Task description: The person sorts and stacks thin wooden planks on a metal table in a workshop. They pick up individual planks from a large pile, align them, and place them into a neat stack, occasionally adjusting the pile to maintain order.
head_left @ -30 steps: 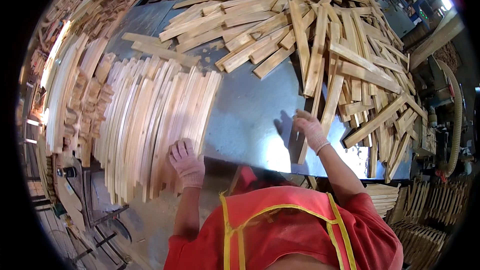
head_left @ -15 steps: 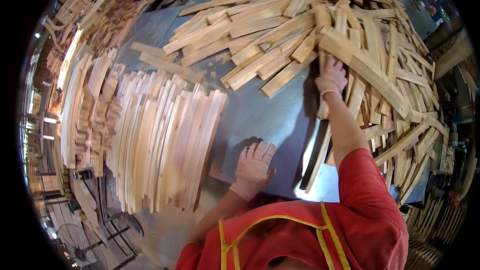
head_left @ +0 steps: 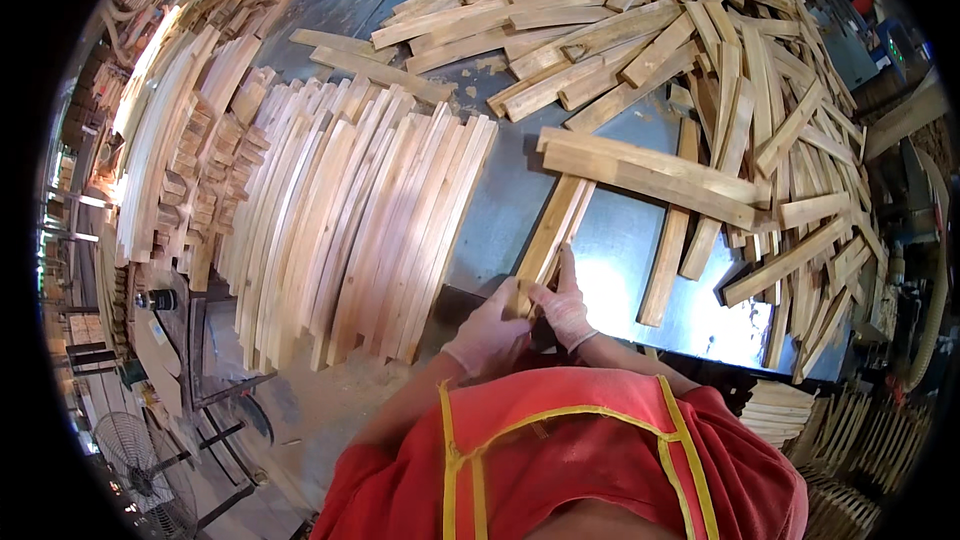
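Note:
Close to my body, my left hand (head_left: 490, 330) and my right hand (head_left: 565, 308), both in pale gloves, grip the near end of a pair of wooden slats (head_left: 556, 225) lying side by side. My left fingers wrap the left edge, while my right thumb crosses the end and a right finger stretches along the side. Across the far end of these slats lies a thick wooden piece (head_left: 650, 175), slanting down to the right. Another slat (head_left: 662, 265) rests under it, right of my hands.
Left of my hands stands a tight row of upright-edged slats (head_left: 370, 230). A loose heap of slats (head_left: 790, 140) covers the right and far parts of the grey metal table (head_left: 500, 230). A wire fan (head_left: 140, 470) stands at the lower left.
My right hand has come back from the heap toward my body, bringing slats to my left hand. Both hands now close on their near end. The view has shifted slightly.

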`<state>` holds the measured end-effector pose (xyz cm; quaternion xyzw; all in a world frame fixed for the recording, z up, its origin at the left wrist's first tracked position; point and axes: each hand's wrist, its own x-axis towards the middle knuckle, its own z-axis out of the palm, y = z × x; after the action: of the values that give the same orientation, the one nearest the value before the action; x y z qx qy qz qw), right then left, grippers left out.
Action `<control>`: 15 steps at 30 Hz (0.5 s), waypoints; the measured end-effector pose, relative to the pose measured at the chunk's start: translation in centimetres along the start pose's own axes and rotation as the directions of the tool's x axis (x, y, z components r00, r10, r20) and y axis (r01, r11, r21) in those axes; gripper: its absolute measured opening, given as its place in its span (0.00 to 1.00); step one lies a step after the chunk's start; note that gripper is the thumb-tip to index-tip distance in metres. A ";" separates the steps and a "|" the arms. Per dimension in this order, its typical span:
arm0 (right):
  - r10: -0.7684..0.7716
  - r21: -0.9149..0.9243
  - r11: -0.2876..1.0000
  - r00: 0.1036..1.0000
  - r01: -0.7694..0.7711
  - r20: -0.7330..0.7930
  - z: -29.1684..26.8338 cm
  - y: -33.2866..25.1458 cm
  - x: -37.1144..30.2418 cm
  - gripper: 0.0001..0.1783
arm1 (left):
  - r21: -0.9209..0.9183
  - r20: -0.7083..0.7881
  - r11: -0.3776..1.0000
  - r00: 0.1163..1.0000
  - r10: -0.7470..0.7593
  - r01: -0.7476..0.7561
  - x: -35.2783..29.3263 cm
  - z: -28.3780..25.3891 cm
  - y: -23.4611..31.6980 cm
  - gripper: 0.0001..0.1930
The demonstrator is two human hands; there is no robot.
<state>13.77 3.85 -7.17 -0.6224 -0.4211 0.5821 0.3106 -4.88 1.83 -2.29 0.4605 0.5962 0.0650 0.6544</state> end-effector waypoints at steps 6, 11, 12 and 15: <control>-0.230 -0.219 0.945 0.970 0.242 0.079 4.9 1.0 4.8 0.55 | 0.675 -0.410 0.736 0.855 0.317 0.051 -0.4 0.9 -4.4 0.50; -0.263 -0.279 0.825 0.771 0.491 0.579 3.8 -5.8 10.0 0.52 | 0.813 -0.562 0.511 0.607 0.562 0.279 3.4 -1.8 -5.1 0.47; -0.310 -0.307 0.765 0.742 0.566 0.595 2.1 -8.0 10.7 0.51 | 0.821 -0.556 0.494 0.594 0.581 0.286 3.4 -2.3 -5.5 0.45; -0.591 -0.653 0.309 0.678 0.691 0.438 -5.0 -11.9 11.5 0.48 | 0.841 -0.537 0.447 0.564 0.628 0.304 3.2 -3.4 -6.1 0.41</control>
<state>16.43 19.92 -1.36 -0.4359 -0.8572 0.1998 0.1879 -9.64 2.18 -8.24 0.7052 0.7073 0.0228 -0.0434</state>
